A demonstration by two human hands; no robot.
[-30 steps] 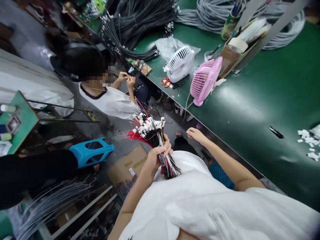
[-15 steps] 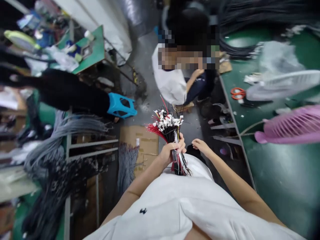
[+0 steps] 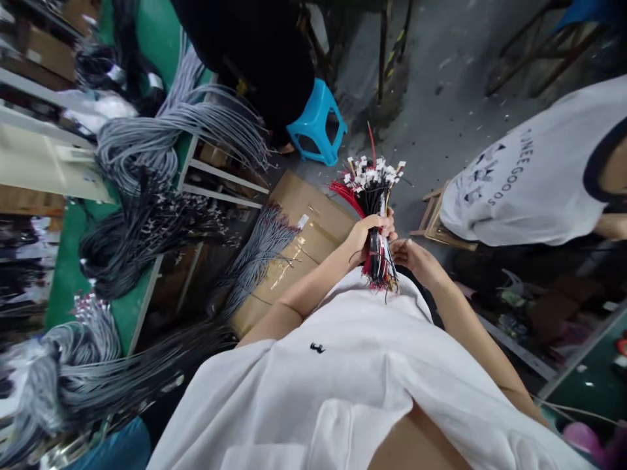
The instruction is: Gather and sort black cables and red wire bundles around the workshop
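My left hand (image 3: pixel 373 230) is closed round a bundle of thin wires (image 3: pixel 376 189) in front of my waist. White plugs crowd the top of the bundle, with red wires fanning out to its left and one red wire sticking up. Below the hand hang loose black, red and white ends. Close beside the bundle's lower right side is my right hand (image 3: pixel 416 258), its fingers curled in. Whatever its fingertips may pinch is too small to make out.
A cardboard sheet (image 3: pixel 321 225) lies on the floor with grey cables (image 3: pixel 262 251) on it. More cables cover the green bench (image 3: pixel 164 59) at left. A blue stool (image 3: pixel 318 124) stands ahead. To the right, a person in a white shirt (image 3: pixel 529 170) sits on a wooden stool (image 3: pixel 434 219).
My view has swung left, so the seated person now appears at the right and the cardboard nearer the middle. My right hand has come in beside the bundle, which my left hand still holds.
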